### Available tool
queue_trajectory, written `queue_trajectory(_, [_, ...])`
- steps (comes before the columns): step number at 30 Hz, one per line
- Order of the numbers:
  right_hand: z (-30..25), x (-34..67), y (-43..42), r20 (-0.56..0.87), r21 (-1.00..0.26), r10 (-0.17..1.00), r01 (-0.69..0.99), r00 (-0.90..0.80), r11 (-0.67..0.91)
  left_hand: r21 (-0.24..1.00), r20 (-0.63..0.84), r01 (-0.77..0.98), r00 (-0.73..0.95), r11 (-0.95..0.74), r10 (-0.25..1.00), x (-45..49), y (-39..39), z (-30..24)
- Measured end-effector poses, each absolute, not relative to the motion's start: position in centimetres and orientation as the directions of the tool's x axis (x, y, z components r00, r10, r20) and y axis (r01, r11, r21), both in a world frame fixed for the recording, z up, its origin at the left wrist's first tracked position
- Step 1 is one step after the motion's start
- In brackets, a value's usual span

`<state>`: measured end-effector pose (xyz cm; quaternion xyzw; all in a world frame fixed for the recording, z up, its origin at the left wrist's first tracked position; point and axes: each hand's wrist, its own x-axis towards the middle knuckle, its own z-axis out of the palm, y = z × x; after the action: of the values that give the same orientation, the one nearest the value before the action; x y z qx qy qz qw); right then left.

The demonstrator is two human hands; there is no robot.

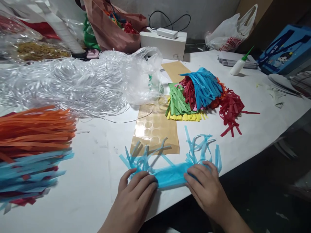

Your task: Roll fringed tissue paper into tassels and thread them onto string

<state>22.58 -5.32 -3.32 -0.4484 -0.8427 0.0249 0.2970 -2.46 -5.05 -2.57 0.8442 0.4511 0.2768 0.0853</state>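
A blue fringed tissue-paper piece [170,173] lies at the near edge of the white table [102,181], its cut strips fanning away from me. My left hand [136,194] presses its left end with fingers curled over the paper. My right hand [204,184] grips its right end the same way. The solid band runs between the two hands. A brown backing sheet with round stickers [155,129] lies just beyond the paper, partly under its strips.
Orange and blue paper strips [34,145] are stacked at the left. A heap of clear plastic string [73,81] lies behind. Coloured fringe pieces [201,94] are piled at centre right, with a glue bottle [239,64] and a white box [165,45] farther back.
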Motion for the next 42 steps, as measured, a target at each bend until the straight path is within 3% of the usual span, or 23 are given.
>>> queue_trajectory(4, [-2.9, 22.4, -5.0, 0.444, -0.388, 0.844, 0.785, -0.300, 0.483, 0.393, 0.349, 0.779, 0.365, -0.488, 0.863, -2.5, -4.6, -2.3])
queue_trajectory(10, [-2.9, 21.4, -3.1, 0.382, -0.333, 0.900, 0.878, -0.210, 0.345, 0.159, 0.248, 0.893, 0.376, -0.420, 0.893, -2.5, -3.2, -2.1])
queue_trajectory(18, [-2.8, 21.3, -2.1, 0.388, -0.298, 0.902, 0.901, -0.188, 0.315, 0.063, 0.190, 0.935, 0.332, -0.349, 0.924, -1.5, -2.5, -1.4])
queue_trajectory(22, [-2.0, 21.5, -2.6, 0.492, -0.295, 0.854, 0.890, -0.171, 0.348, 0.045, 0.200, 0.943, 0.315, -0.330, 0.928, -1.2, -2.5, -1.4])
queue_trajectory(27, [-1.8, 21.6, -3.3, 0.463, -0.319, 0.771, 0.729, -0.438, 0.606, 0.088, 0.214, 0.938, 0.310, -0.335, 0.926, -1.5, -2.4, -1.6])
queue_trajectory(32, [-2.4, 21.8, -3.0, 0.425, -0.308, 0.763, 0.715, -0.487, 0.628, 0.188, 0.362, 0.847, 0.412, -0.498, 0.837, -1.3, -2.7, -0.8])
queue_trajectory(35, [-1.9, 21.9, -2.9, 0.445, -0.361, 0.759, 0.681, -0.475, 0.637, 0.211, 0.361, 0.765, 0.517, -0.608, 0.776, -0.8, -3.1, -0.7])
queue_trajectory(38, [-1.4, 21.9, -3.1, 0.433, -0.382, 0.779, 0.690, -0.453, 0.614, 0.245, 0.364, 0.742, 0.526, -0.624, 0.769, -0.5, -3.4, -1.2])
queue_trajectory(42, [-2.1, 21.0, -3.8, 0.428, -0.288, 0.747, 0.707, -0.509, 0.646, 0.307, 0.375, 0.720, 0.510, -0.623, 0.774, -0.9, -3.9, -1.6])
